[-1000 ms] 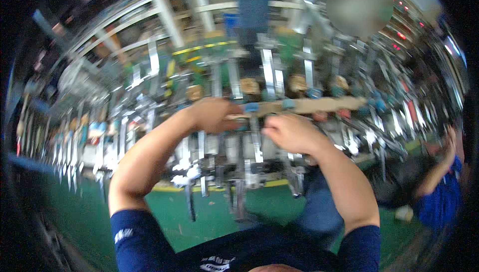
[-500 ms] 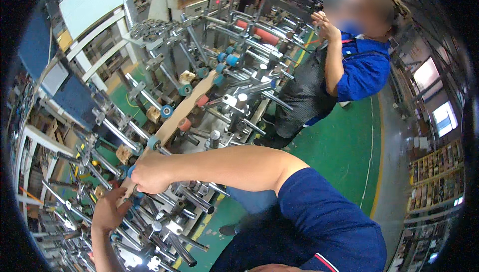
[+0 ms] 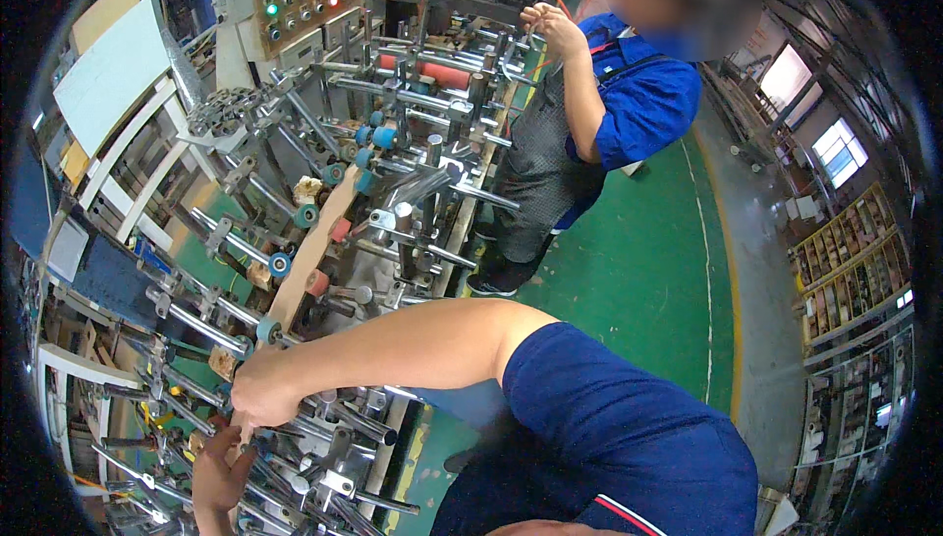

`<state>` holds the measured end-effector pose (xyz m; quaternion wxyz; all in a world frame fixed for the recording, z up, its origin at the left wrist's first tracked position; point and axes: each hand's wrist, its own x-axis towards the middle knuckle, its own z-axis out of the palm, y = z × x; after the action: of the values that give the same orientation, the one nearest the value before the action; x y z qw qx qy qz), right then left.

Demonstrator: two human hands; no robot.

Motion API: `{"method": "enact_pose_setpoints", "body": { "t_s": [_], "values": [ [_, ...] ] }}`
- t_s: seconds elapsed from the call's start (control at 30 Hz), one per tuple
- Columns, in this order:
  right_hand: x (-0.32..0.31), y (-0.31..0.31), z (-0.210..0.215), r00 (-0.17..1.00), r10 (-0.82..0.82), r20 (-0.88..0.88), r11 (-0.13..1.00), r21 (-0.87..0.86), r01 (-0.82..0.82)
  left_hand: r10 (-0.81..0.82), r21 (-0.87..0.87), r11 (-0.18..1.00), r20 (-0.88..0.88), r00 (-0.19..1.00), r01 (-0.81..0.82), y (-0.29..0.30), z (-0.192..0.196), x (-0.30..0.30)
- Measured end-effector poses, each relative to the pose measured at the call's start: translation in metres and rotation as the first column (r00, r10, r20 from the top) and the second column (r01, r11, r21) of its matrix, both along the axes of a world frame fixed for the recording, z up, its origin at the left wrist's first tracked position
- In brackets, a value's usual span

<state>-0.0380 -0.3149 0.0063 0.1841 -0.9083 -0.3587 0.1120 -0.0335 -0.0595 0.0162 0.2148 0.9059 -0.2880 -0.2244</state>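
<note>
Left hand [image 3: 221, 477]: low at the frame's left, your fingers wrapped round the near end of the plank [image 3: 306, 263]; grip closed on it, though the fingertips sit partly hidden among the rods.
Right hand [image 3: 263, 394]: just above the left, curled over the same end; closed, pressing the wood down between the steel bars.
Plank: long, pale, running up and away from you across the machine [image 3: 393, 202], flanked by blue rollers [image 3: 365, 158] on both sides.
Pinch risk: your knuckles lie right beside the shafts; if the plank jerks forward, I'd expect fingers dragged into a gap.
Jam risk: the far end looks slightly skewed against a roller, so a hard push could wedge it.
Co-worker [image 3: 599, 104]: stands at the far right of the machine, hands up at its end; a sudden feed could startle that person.
</note>
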Motion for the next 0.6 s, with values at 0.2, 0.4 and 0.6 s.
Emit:
{"method": "enact_pose_setpoints", "body": {
  "t_s": [0.2,0.4,0.6],
  "values": [
    [0.001,0.006,0.009,1.000,-0.002,0.018,0.999,-0.048,0.003,0.064,-0.045,0.997,0.013,0.998,-0.063,0.020,-0.016,0.001],
    [-0.005,0.008,0.007,0.997,0.078,0.002,0.996,0.047,-0.078,0.029,-0.043,0.999,0.012,1.000,-0.029,0.006,-0.003,0.000],
    [-0.001,-0.004,0.013,0.999,-0.035,-0.007,0.999,-0.019,0.035,-0.024,-0.052,0.998,0.053,0.998,0.027,0.010,-0.005,0.002]
  ]
}}
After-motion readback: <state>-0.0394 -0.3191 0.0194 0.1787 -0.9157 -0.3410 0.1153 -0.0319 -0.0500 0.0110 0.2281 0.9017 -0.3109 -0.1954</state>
